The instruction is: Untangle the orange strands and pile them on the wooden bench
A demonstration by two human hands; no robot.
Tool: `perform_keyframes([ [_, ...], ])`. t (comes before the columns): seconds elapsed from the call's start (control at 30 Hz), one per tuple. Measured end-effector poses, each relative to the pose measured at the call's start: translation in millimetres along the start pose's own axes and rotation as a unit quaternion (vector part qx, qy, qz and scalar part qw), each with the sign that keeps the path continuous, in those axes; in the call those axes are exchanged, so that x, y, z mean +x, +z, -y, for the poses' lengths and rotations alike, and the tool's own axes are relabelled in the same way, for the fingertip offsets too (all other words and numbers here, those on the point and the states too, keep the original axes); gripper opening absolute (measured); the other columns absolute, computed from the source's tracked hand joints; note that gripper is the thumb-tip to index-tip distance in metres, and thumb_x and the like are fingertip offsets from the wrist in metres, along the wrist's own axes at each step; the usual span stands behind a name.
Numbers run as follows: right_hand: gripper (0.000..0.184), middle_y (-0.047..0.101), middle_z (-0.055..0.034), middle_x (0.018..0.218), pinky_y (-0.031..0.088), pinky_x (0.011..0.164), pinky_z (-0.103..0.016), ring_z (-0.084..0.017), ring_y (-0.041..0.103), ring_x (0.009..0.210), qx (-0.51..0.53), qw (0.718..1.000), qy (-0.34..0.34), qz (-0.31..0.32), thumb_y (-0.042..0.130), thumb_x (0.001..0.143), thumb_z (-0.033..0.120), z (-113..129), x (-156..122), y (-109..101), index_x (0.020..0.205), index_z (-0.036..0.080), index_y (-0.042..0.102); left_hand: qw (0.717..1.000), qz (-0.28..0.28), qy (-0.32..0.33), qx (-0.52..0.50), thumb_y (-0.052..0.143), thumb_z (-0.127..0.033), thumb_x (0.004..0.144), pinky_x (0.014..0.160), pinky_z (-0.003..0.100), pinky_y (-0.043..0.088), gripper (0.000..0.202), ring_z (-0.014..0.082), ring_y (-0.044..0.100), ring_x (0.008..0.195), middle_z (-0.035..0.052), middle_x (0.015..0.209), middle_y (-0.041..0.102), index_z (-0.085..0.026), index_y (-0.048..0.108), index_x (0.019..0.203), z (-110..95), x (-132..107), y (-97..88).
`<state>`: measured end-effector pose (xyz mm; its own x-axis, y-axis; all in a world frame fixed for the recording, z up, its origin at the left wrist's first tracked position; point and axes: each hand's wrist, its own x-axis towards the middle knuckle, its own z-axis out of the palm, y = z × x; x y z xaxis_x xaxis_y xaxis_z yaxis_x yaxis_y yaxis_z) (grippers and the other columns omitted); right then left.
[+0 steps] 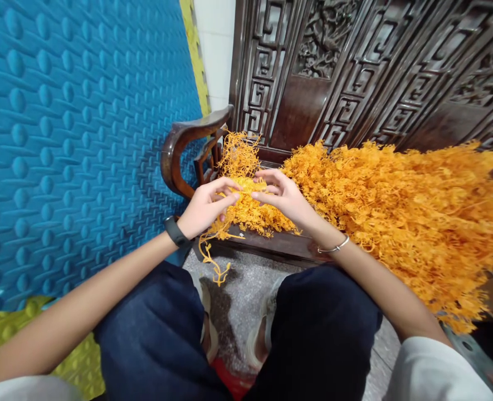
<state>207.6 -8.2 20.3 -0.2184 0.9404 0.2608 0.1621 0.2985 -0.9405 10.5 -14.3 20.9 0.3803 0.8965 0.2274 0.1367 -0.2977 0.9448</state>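
Left hand [210, 205], right hand [286, 199]: 2, apart, half-curled, grip unclear | yellow stringy sprigs [250, 216]: beneath both | orange heap [405, 189]: 1, at right | wooden bench [288, 245]: 1, underneath

Black wristband [175, 231], silver bangle [337, 248]

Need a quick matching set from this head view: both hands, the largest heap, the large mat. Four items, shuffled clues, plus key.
Column 1
1. left hand
2. right hand
3. largest heap
4. large mat

Column 2
A. blue and bumpy, at the left of the picture
B. thin silvery bracelet on the same arm
C. orange, at the right of the picture
D. dark band at its wrist

Pairs: 1-D, 2-B, 3-C, 4-A
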Motion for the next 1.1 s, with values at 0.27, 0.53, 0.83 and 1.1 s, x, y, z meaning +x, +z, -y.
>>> perform_keyframes([
  [0.27, 0.025, 0.053, -0.0034, 0.115, 0.052, 0.074, -0.026, -0.011, 0.061, 0.082, 0.005, 0.995, -0.101, 0.026, 0.067, 0.075, 0.031, 8, -7, 5, 0.095, 0.022, 0.055, 0.977, -0.102, 0.155, 0.107, 0.066, -0.026, 0.072, 0.082, 0.031, 0.046, 0.016, 0.0197, 0.052, 0.104, 0.0069, 0.106, 0.054, -0.016, 0.054, 0.069, 4, 3, -1.3],
  [0.53, 0.013, 0.056, -0.0039, 0.113, 0.048, 0.085, -0.033, -0.017, 0.055, 0.105, -0.095, 0.978, -0.183, 0.036, 0.064, 0.080, 0.035, 16, -10, 8, 0.082, 0.022, 0.061, 0.993, -0.046, 0.099, -0.045, 0.069, -0.030, 0.071, 0.053, 0.025, 0.048, 0.038, 0.0082, 0.055, 0.056, 0.0016, 0.087, 0.060, -0.018, 0.034, 0.063, -4, -4, 6.5],
  [0.83, 0.018, 0.060, -0.0038, 0.109, 0.046, 0.084, -0.034, -0.018, 0.055, 0.104, -0.120, 0.977, -0.175, 0.023, 0.062, 0.081, 0.039, 12, -4, 12, 0.078, 0.021, 0.062, 0.999, 0.001, 0.042, -0.034, 0.063, -0.032, 0.078, 0.036, 0.019, 0.029, 0.021, 0.0049, 0.037, 0.038, -0.0076, 0.055, 0.044, -0.019, 0.049, 0.086, 1, -2, 5.0],
  [1.1, 0.022, 0.061, -0.0033, 0.097, 0.046, 0.075, -0.031, -0.016, 0.057, 0.091, -0.145, 0.973, -0.169, -0.053, 0.062, 0.080, 0.039, 8, 7, 9, 0.070, 0.019, 0.059, 0.996, -0.001, 0.064, 0.059, 0.057, -0.032, 0.082, 0.041, 0.020, 0.028, 0.033, 0.0047, 0.036, 0.040, -0.0068, 0.045, 0.039, -0.016, 0.043, 0.057, -4, -6, -0.1],
])
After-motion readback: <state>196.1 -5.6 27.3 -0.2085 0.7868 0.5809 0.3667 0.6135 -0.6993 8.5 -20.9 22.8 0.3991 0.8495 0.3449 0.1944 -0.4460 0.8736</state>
